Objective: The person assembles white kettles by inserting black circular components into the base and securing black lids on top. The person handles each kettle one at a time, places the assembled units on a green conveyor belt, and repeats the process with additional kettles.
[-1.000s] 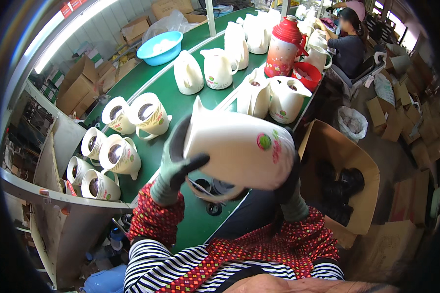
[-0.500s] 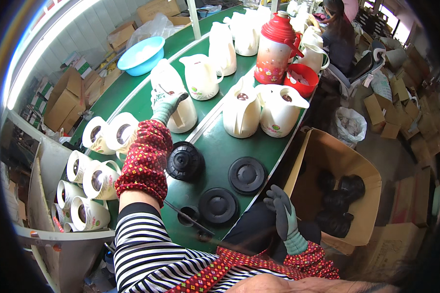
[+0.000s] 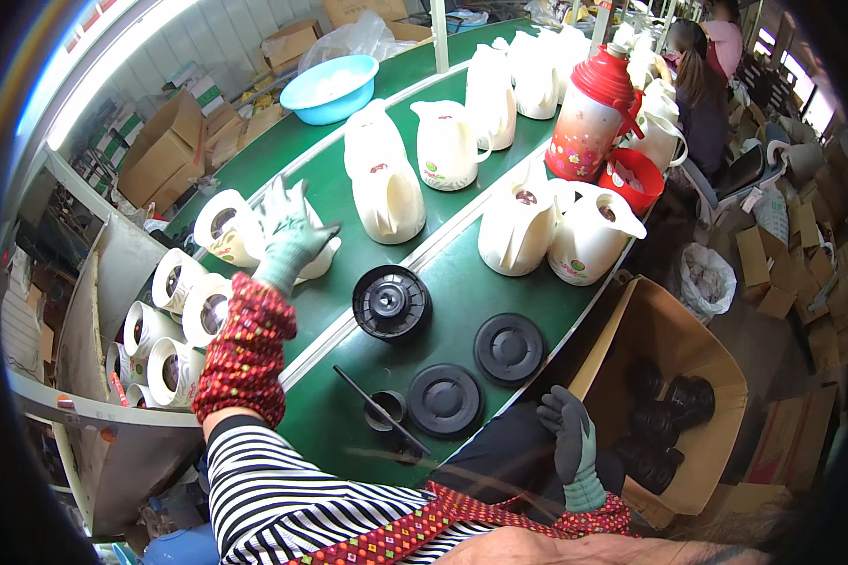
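Observation:
My left hand (image 3: 292, 235), in a grey-green glove, is spread over a white jug (image 3: 322, 260) lying on its side on the green bench. Its fingers are apart, and the palm side is hidden, so contact with the jug is unclear. Beside it lie several more white jugs, round open ends facing me, such as one (image 3: 207, 311). Two white jugs (image 3: 386, 198) stand just beyond the hand. My right hand (image 3: 572, 443), gloved with dark fingers, hovers at the bench edge by a carton, open with nothing in it.
A black round ribbed part (image 3: 392, 301), two black discs (image 3: 509, 348) and a small black cup with a rod (image 3: 384, 411) lie on the bench. Red flask (image 3: 589, 118), red bowl (image 3: 631, 184) and blue basin (image 3: 330, 89) stand farther off. A carton (image 3: 697, 377) holds black parts.
My left hand has left the standing jug and moved left and nearer, over the lying jugs. My right hand stays by the carton. The whole view has shifted a little.

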`<state>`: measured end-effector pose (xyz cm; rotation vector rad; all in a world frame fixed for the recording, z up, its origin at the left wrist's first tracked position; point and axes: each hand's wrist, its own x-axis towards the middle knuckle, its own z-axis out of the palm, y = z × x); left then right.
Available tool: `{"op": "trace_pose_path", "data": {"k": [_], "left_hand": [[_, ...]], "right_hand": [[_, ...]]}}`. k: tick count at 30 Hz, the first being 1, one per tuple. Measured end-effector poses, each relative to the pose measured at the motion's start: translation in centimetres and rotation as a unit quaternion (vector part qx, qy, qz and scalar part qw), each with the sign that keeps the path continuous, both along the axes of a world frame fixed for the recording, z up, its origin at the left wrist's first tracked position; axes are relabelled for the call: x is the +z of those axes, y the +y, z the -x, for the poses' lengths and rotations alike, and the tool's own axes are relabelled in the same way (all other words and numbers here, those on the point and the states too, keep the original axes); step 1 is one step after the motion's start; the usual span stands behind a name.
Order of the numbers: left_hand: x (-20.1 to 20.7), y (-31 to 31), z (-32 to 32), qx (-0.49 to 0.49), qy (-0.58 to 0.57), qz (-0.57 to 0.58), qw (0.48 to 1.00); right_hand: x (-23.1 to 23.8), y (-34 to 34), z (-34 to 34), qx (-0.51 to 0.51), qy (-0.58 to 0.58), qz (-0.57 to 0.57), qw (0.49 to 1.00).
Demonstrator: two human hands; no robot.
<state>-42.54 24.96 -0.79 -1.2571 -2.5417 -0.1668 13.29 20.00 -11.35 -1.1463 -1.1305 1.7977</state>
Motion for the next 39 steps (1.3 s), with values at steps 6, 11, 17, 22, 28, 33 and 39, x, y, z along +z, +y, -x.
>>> {"op": "trace_pose_path", "data": {"k": [6, 11, 17, 22, 28, 33, 39], "left_hand": [[-3.5, -6.8, 4.0, 0.070, 0.012, 0.149, 0.986], [-2.7, -8.9, 3.3, -0.078, 0.040, -0.025, 0.996], [6.7, -16.4, -6.6, -0.340, 0.072, -0.071, 0.935], [12.3, -20.9, -18.1, -0.507, 0.043, 0.033, 0.860], [9.9, -24.1, -21.5, -0.583, -0.127, -0.067, 0.800], [1.2, -24.3, -20.9, -0.172, -0.737, -0.285, 0.588], [-4.7, -28.0, -27.0, -0.227, -0.919, -0.050, 0.320]], "right_hand": [[1.9, -2.3, 1.2, -0.003, -0.003, -0.015, 1.000], [6.0, -2.7, 4.3, 0.126, -0.021, -0.172, 0.977], [13.0, -0.3, 12.5, 0.199, -0.003, -0.215, 0.956], [16.9, 0.1, 15.9, 0.222, 0.007, 0.024, 0.975], [14.7, -4.4, 7.9, 0.208, 0.135, 0.040, 0.968], [11.9, -8.6, -0.7, 0.134, 0.219, 0.073, 0.964], [10.0, -10.3, -0.9, 0.212, 0.146, 0.126, 0.958]]}}
